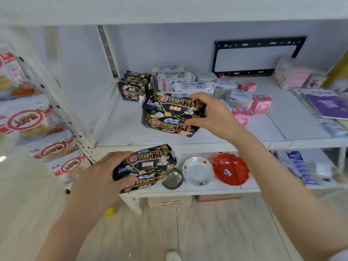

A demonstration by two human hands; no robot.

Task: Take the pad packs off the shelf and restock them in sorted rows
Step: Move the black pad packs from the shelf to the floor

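My right hand (212, 113) grips two stacked black pad packs (169, 114) marked 420, held just above the white shelf (207, 142). My left hand (105, 176) holds two more black pad packs (146, 166) lower down, in front of the shelf's edge. Further back at the shelf's left stand other black packs (131, 87). Behind my right hand lie white and blue pad packs (180, 80), white ABC packs (235, 97) and small pink packs (259, 103).
A lower shelf carries a metal bowl (173, 178), a white floral plate (197, 171) and a red lidded dish (231, 169). Red-and-white snack bags (30, 121) fill the rack at the left. Pink packs (290, 76) and a purple booklet (327, 104) lie at right.
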